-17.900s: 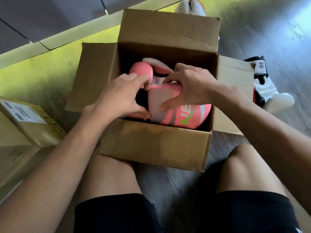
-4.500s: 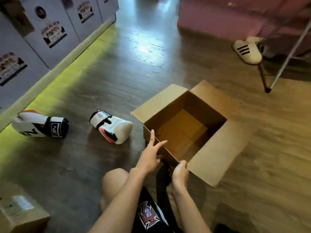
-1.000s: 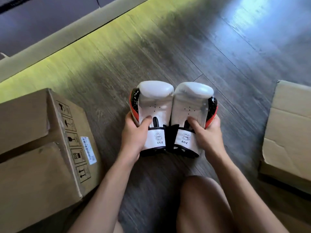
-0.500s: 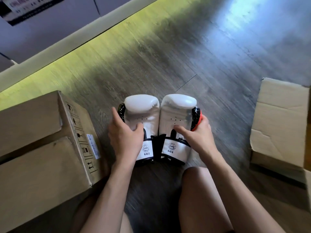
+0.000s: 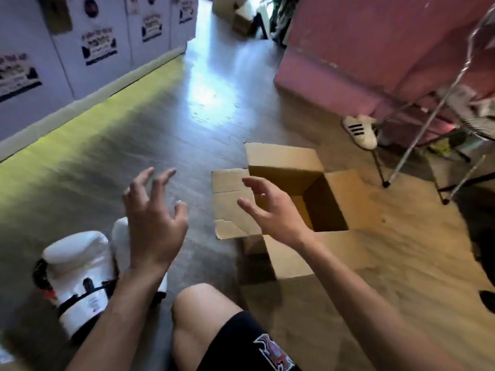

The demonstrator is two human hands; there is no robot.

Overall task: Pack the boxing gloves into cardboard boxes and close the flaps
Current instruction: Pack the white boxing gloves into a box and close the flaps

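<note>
Left grip (image 5: 155,223) and right grip (image 5: 273,212) hover released, fingers spread, holding nothing, the right one over the open cardboard box (image 5: 281,159). Two white boxing gloves (image 5: 77,253) stand on the floor (image 5: 160,129) at lower left. They are blurred, and the second is mostly hidden behind the left forearm.

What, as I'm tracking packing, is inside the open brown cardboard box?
Only bare cardboard shows inside the open brown cardboard box; no gloves. The right hand covers its near-left part. The white boxing gloves sit outside it.

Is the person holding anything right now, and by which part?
Nothing is held. The left hand and right hand hover open, fingers spread; the white padded boxing gloves stand on the wooden floor.
</note>
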